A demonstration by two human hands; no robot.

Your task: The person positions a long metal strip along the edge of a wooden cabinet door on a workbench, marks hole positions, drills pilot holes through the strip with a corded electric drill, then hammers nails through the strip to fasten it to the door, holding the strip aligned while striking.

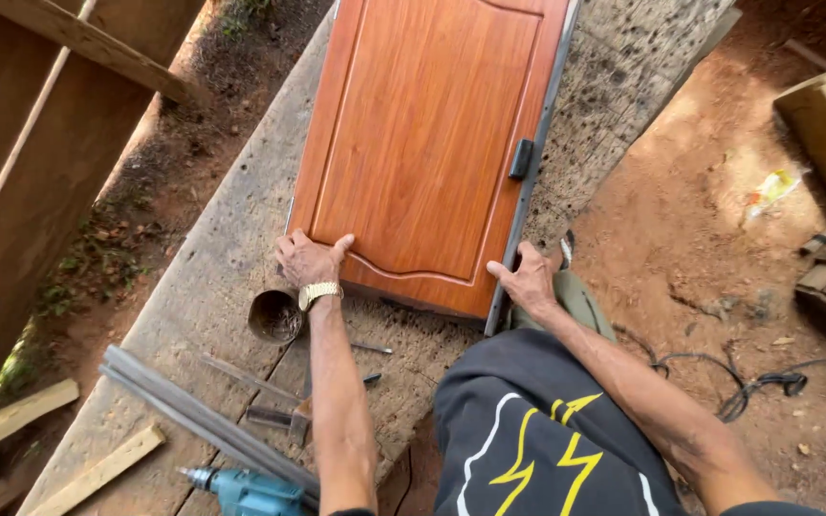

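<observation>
An orange-brown panelled cabinet door (423,143) lies flat on a worn grey workbench (212,277). A grey metal strip (528,191) runs along the door's right edge, with a black hinge or latch (521,159) on it. My left hand (308,258), with a gold watch on the wrist, rests flat on the door's near left corner. My right hand (528,279) grips the near right corner, fingers on the metal strip.
A small round tin (274,315) sits by my left wrist. A hammer (279,417), nails, long grey metal bars (203,420) and a teal power drill (246,492) lie on the bench's near end. Timber offcuts and a black cable (748,387) lie on the red dirt ground.
</observation>
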